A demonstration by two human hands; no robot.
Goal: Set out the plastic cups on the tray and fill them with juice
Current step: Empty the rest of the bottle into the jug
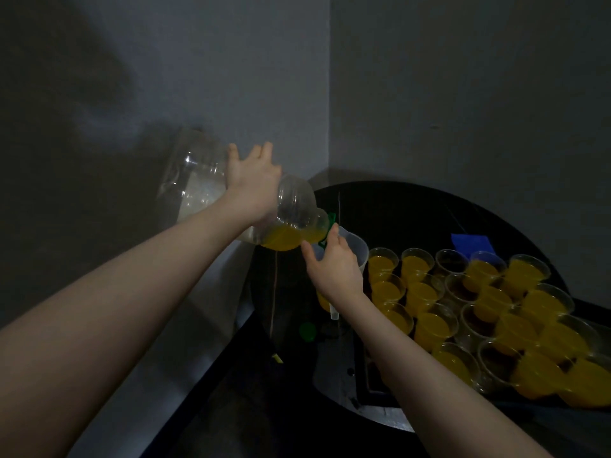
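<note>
Left hand (pixel 253 180) grips a tipped bottle (pixel 205 183); right hand (pixel 334 262) holds a funnel (pixel 358 256).
Last juice (pixel 284 238) pools at the bottle's neck; filled cups (pixel 479 309) crowd the tray (pixel 373 381).

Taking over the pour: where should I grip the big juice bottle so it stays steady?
Grip the bottle round its wide body from above, where the left hand holds it. It lies tipped, neck down toward the funnel, the juice pooled near the neck.
</note>
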